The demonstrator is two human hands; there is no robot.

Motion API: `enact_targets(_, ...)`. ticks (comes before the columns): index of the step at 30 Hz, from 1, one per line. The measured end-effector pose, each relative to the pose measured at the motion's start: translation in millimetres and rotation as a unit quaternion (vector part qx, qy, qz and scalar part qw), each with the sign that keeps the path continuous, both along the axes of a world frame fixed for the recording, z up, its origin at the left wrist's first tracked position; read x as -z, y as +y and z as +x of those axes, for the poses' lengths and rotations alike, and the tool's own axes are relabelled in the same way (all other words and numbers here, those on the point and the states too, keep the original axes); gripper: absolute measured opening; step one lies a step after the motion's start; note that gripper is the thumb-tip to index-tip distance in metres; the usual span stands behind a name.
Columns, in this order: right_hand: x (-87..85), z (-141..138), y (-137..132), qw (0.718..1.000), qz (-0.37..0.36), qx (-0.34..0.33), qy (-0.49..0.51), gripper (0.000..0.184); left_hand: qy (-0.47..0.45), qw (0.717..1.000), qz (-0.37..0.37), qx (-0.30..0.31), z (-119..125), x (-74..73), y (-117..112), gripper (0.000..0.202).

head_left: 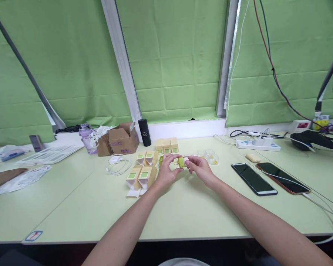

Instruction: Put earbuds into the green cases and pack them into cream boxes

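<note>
Between my two hands, above the table, is a small yellow-green case (181,162) with a gold-coloured metal ring or clip at its left end. My left hand (167,170) is closed on it with thumb and fingers. The fingers of my right hand (202,169) pinch a small white piece (186,159) at the case's right end; whether the two are joined I cannot tell. Left of my hands stand several cream boxes (147,176) with green windows and open flaps. Another green piece (161,159) is partly hidden behind my left hand. Clear plastic cups (209,156) with yellow bits lie beyond my right hand.
More cream boxes (167,145) stand in a row behind. Around them are a coiled white cable (118,165), a cardboard box (123,139), a black cylinder (144,132), two phones (254,179) and a power strip (258,145). Another person's hand (8,177) rests at far left.
</note>
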State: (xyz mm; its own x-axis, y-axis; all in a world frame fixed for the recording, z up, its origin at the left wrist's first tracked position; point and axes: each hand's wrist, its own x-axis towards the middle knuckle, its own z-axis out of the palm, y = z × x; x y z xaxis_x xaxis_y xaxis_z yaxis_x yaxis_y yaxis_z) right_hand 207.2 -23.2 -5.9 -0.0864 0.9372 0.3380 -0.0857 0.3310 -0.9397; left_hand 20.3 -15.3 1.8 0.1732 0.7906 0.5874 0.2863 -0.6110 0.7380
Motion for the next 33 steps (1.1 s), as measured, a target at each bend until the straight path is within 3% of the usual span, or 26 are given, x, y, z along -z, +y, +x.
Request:
enact_targets(4,3.7,1,1,1.000,0.016,0.004,-0.007,0.061,-0.003,1.000,0.002,0.005,0,3.6,2,0.048)
enact_targets(13,10.2,-2,6,0.999,0.047,0.005,-0.006,0.052,0.059,0.997,0.050,-0.002,2,2.8,-3,0.047)
enact_targets(20,10.9,-6,5,0.999,0.047,0.009,0.016,0.051,0.149,0.974,0.152,-0.077,7,4.6,-8,0.054)
enact_targets(24,11.0,-9,4,0.998,0.039,0.019,0.039,0.053,0.175,0.957,0.203,-0.109,6,5.8,-9,0.048)
enact_targets(33,8.7,-9,-1,0.998,0.059,0.016,0.035,0.050,0.162,0.961,0.207,-0.086,6,7.0,-7,0.042)
